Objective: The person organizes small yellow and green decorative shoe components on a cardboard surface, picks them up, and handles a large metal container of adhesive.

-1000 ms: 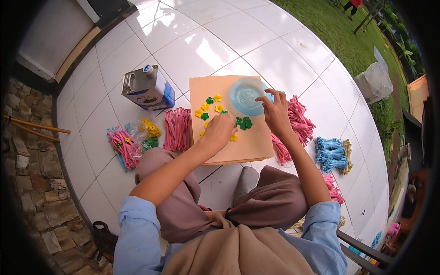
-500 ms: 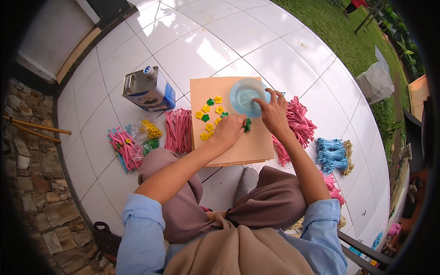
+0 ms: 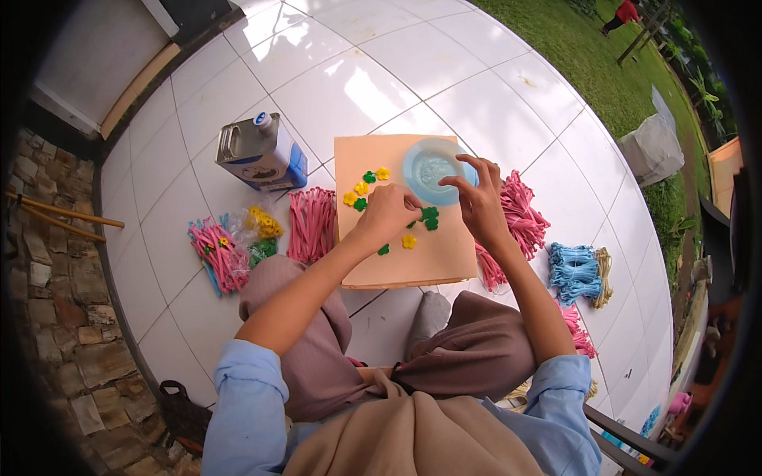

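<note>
Small yellow plastic flowers (image 3: pixel 361 188) and green plastic flowers (image 3: pixel 429 218) lie scattered on a peach-coloured board (image 3: pixel 444 262) in front of me. My left hand (image 3: pixel 390 213) is low over the middle of the board, fingers pinched together. Its fingertips are beside the largest green shape; what they grip, if anything, is hidden. A round, pale blue translucent bowl (image 3: pixel 412 163) stands on the board's far right corner, with clear, shiny contents. Over the bowl's right rim hovers my right hand (image 3: pixel 482 202), thumb and forefinger apart, nothing visible between them.
Left of the board are a pink bundle (image 3: pixel 311 226), a metal can (image 3: pixel 262 155) and bags of yellow and green pieces (image 3: pixel 263 224). Pink bundles (image 3: pixel 520 210) and blue bundles (image 3: pixel 574 272) lie to the right on white tiles. A distant person (image 3: pixel 623 16) is on the grass.
Several flowers have shifted: a yellow one and a green one now lie nearer me, below my left hand. My right hand has moved slightly right, its thumb and forefinger still apart.
</note>
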### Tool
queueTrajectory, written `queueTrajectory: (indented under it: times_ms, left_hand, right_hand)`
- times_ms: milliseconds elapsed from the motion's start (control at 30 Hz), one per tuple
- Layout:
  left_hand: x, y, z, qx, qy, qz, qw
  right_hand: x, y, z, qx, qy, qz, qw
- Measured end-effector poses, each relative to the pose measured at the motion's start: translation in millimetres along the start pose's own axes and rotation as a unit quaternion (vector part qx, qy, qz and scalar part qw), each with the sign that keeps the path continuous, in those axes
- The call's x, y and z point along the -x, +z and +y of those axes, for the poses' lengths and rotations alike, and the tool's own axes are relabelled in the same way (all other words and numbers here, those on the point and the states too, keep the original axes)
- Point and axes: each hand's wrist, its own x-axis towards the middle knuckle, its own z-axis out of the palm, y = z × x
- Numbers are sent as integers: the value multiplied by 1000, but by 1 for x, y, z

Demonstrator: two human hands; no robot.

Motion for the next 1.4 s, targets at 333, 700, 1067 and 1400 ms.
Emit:
queueTrajectory:
  times_ms: [333, 700, 1067, 1400]
  left_hand:
    - [-7, -20, 4, 286, -210, -123, 927]
    - [1, -2, 4, 139, -159, -155, 965]
    - [15, 26, 12, -155, 37, 6, 987]
    - [14, 43, 8, -203, 122, 16, 971]
  right_hand:
    - [3, -13, -11, 5, -170, -13, 985]
    - [8, -20, -6, -43, -116, 4, 992]
    - [15, -19, 0, -41, -115, -48, 991]
    - [21, -19, 7, -29, -112, -54, 992]
